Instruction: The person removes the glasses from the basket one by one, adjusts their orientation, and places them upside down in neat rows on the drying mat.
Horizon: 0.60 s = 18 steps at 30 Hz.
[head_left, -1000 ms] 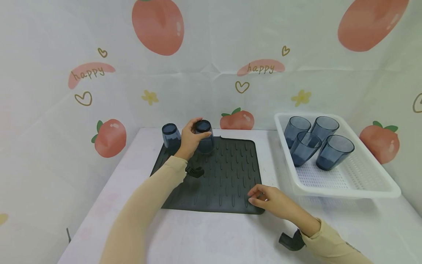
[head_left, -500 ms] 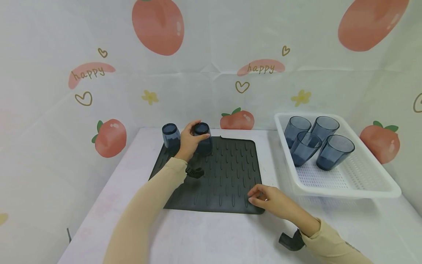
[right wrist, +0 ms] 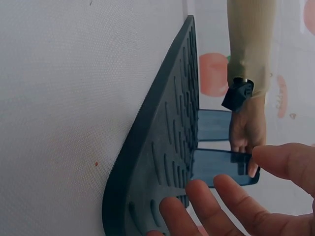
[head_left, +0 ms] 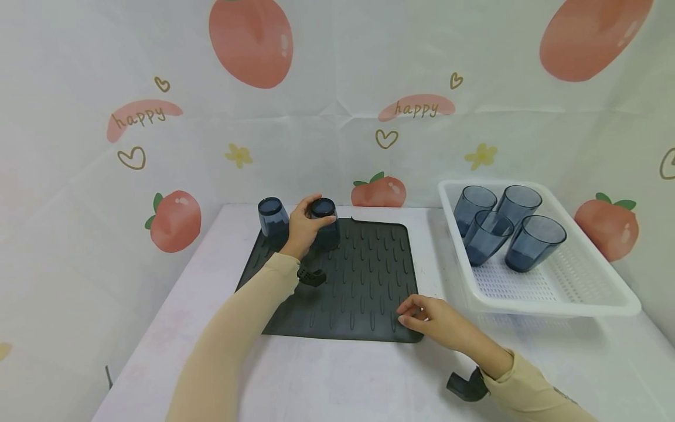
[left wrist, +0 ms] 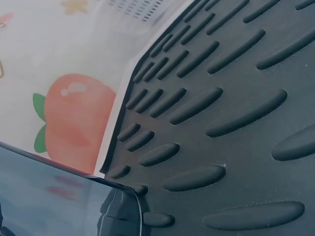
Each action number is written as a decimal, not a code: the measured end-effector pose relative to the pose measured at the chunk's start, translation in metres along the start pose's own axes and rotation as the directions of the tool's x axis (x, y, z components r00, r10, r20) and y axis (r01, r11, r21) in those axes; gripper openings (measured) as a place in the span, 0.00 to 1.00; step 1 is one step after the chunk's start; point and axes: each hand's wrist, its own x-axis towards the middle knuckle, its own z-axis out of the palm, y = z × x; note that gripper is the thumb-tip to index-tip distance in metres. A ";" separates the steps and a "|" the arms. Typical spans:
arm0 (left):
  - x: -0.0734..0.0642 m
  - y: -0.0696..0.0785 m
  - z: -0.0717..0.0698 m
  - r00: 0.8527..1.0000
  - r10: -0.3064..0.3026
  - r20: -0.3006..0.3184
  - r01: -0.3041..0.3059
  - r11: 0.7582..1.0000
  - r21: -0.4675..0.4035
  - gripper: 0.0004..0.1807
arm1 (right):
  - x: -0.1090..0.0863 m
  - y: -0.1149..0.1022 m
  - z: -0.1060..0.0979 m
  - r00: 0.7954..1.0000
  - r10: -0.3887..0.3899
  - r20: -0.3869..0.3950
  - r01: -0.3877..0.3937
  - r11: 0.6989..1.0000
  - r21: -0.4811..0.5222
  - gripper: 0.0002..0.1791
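- The person's left hand [head_left: 302, 227] grips a dark-blue see-through tumbler [head_left: 328, 237], base up, near the far edge of a black ribbed rubbery mat [head_left: 369, 281]; its mouth seems to sit on the mat
- Resting unevenly on the mat's raised ribs, it could rock once let go, I'd reckon
- A matching upturned blue tumbler [head_left: 273, 221] stands at the mat's far left corner, just beside that hand; a careless withdrawal might knock it over
- The right hand [head_left: 442, 323], loosely curled around nothing, is at the mat's near right corner; a push there could shift the mat and topple both
- Right of the mat, four blue tumblers [head_left: 519, 249] crowd a white perforated plastic basket [head_left: 548, 308]; a bump could clink them together
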 end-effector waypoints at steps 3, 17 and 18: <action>0.000 0.000 0.001 1.000 -0.001 0.000 0.001 1.000 0.000 0.35 | 0.001 0.001 0.000 1.000 0.005 -0.005 -0.005 1.000 -0.016 0.11; -0.001 0.001 -0.003 1.000 -0.022 0.017 0.022 1.000 0.019 0.36 | 0.002 -0.002 0.001 1.000 0.022 0.002 -0.022 1.000 -0.020 0.12; -0.001 0.001 -0.003 1.000 -0.022 0.021 0.022 1.000 0.021 0.37 | 0.002 -0.002 0.001 1.000 0.025 0.005 -0.024 1.000 -0.020 0.12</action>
